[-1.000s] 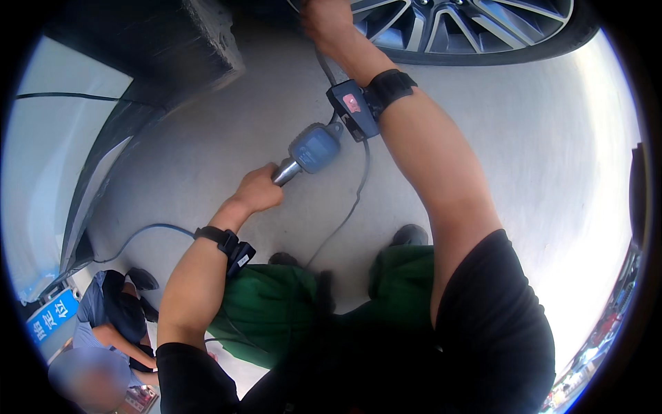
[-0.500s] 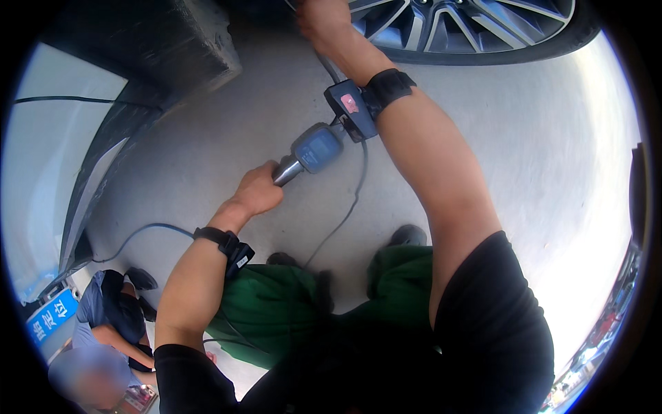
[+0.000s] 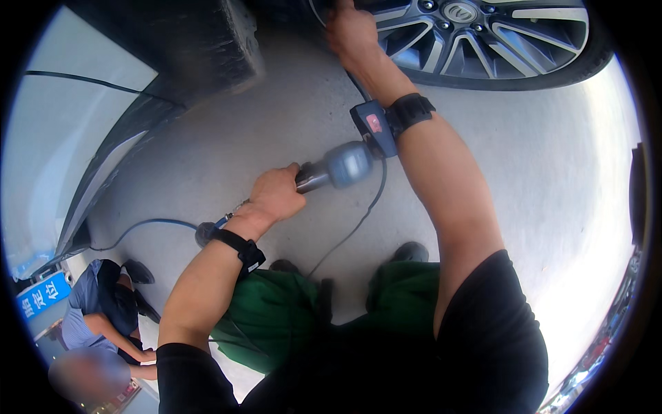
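Left hand (image 3: 276,194) clenched around the handle of a grey power tool (image 3: 339,167), held level over the concrete floor (image 3: 227,152), nose pointing toward the car wheel (image 3: 469,34) at top. Cord (image 3: 358,221) hanging from the tool's underside, a hose (image 3: 138,226) trailing left across the floor. Right hand (image 3: 350,29) up at the edge of the wheel by the tyre (image 3: 510,77), fingers hidden; cannot tell whether gripping or just pressed there.

Handling guess: tool looks dense, front-heavy, rigid metal body, likely smooth and slippery on the barrel. Best hold at the rear handle as now, second hand under the fat grey section if it twists. Cord and hose likely to drag and snag near the feet. Wheel stiff, heavy, spokes scratch easily.

Another person (image 3: 103,310) crouched at lower left, well apart.
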Demonstrator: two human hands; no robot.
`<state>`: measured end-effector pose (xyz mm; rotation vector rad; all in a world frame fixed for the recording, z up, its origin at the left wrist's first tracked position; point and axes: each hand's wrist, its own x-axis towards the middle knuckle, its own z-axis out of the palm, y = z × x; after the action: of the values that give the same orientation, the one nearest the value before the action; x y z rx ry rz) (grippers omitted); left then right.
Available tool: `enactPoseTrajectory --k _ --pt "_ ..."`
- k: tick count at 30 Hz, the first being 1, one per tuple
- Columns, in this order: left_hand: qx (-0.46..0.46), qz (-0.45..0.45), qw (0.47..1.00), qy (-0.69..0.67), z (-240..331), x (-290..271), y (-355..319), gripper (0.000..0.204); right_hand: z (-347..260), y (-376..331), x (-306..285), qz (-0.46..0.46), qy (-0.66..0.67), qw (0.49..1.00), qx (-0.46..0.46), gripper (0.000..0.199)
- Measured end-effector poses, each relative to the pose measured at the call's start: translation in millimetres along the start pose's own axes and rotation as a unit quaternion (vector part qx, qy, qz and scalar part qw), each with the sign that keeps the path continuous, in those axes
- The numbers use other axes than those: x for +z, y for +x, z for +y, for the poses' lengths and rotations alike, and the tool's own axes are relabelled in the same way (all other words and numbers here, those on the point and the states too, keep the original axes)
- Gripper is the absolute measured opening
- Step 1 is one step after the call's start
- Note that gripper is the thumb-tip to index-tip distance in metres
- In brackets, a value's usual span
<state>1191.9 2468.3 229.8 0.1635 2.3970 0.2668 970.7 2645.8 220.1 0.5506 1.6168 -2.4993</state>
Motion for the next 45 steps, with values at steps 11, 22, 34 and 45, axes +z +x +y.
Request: enactPoseTrajectory --k 11,22,34,45 --pt "0.0 0.009 1.0 0.007 -6 -1 2 0.041 -10 -12 -8 -0.026 0.043 0.999 0.01 0.038" --pt "0.016 -0.003 1.0 -0.007 -10 3 5 0.035 -27 -35 1 0.006 0.034 0.999 0.015 0.03" --pt "0.027 0.0 0.999 -0.03 -3 -2 1 0.039 -25 -34 -1 0.002 0.018 1.0 -0.003 0.032" --pt "0.023 -0.009 0.999 -0.029 0 -7 0 0.044 -26 -33 2 0.017 0.006 1.0 0.0 0.037"
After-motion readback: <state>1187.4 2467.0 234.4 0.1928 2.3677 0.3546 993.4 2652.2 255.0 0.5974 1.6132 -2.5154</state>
